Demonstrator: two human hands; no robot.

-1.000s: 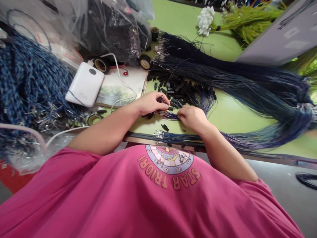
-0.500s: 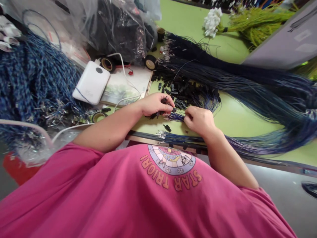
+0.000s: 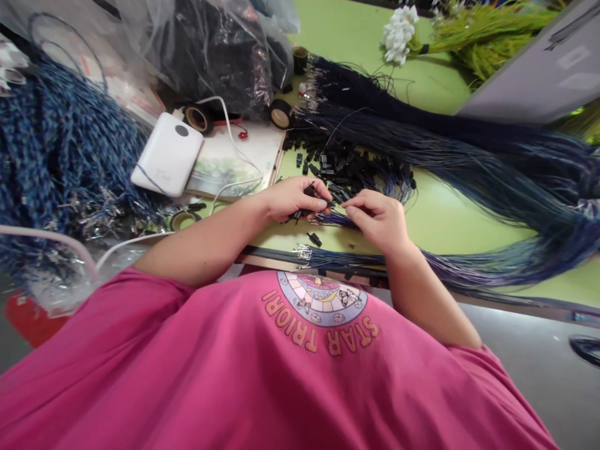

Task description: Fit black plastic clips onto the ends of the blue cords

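Observation:
My left hand [image 3: 302, 199] is closed around several small black connector housings, one of them pinched between thumb and forefinger. Facing it, my right hand [image 3: 377, 219] pinches with thumb and forefinger close to that housing; what it holds is too small to make out, perhaps a thin wire end. Below the hands lies a short bundle of blue wires [image 3: 338, 219] with bare metal tips. A single black connector housing [image 3: 314, 239] rests on the green table nearer to me. Behind the hands spreads a pile of black connector housings [image 3: 347, 172].
Along the table's front edge runs a bundle of blue wires [image 3: 347, 257]. A long dark wire bundle [image 3: 422, 137] stretches across the back right. To the left are a white power bank [image 3: 167, 153], tape rolls [image 3: 282, 114] and twisted blue wires [image 3: 70, 144]. Yellow-green wires [image 3: 487, 44] lie far back.
My right hand has risen slightly from the wire bundle and come closer to my left hand, its thumb and forefinger now stretched out in a pinch. My left hand stays nearly in place.

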